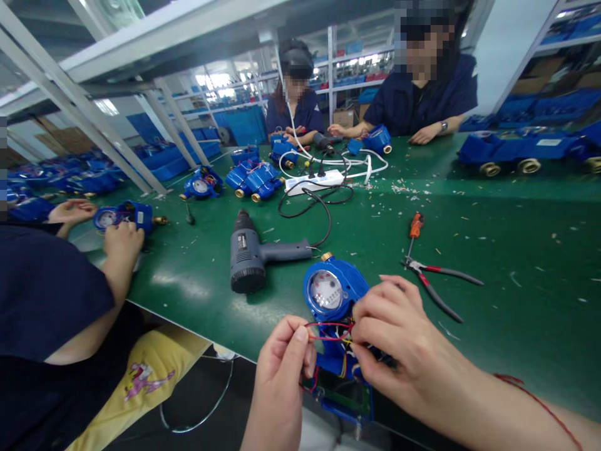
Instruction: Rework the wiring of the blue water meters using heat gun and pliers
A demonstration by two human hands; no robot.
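A blue water meter (340,279) with a round clear dial lies at the table's near edge, its wiring compartment open. Between finger and thumb, my left hand (284,357) pinches red and black wires (328,324) that run out of the compartment. My right hand (406,338) is closed over the right side of the meter, fingertips together at the other end of those wires; exactly what they grip is partly hidden. Below the hands hangs a blue cover (366,404) with a green circuit board inside.
A grey heat gun (248,257) lies left of the meter, pliers (436,275) and an orange-handled screwdriver (416,227) to the right. Behind are a white power strip (314,183), cables and more blue meters (253,178). A co-worker's hands (123,241) work at left; two people sit opposite.
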